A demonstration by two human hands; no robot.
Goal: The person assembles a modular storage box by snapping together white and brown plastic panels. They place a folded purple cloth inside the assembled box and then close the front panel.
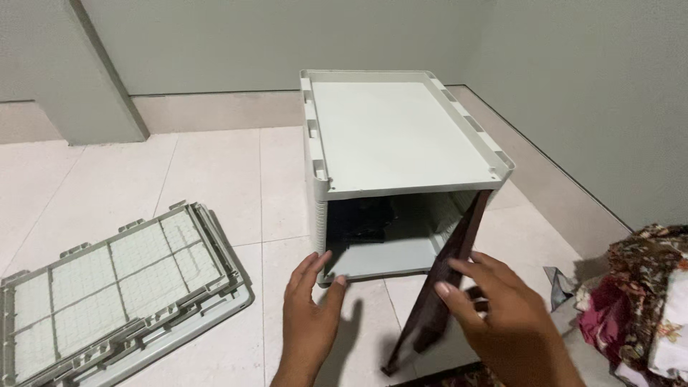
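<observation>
A pale grey plastic storage cabinet point(401, 132) stands on the tiled floor, its front open. Dark folded items point(365, 218) lie inside on the bottom shelf. My left hand point(309, 315) rests with fingers spread at the lower front left corner of the cabinet, thumb touching its base edge. My right hand point(502, 315) grips a dark brown door panel point(448, 276) that leans tilted from the cabinet's upper right front corner down to the floor.
A stack of flat grey plastic panels with grid ribbing point(118, 287) lies on the floor at left. A heap of floral and red fabric point(641, 301) sits at right. Walls close the corner behind and right of the cabinet.
</observation>
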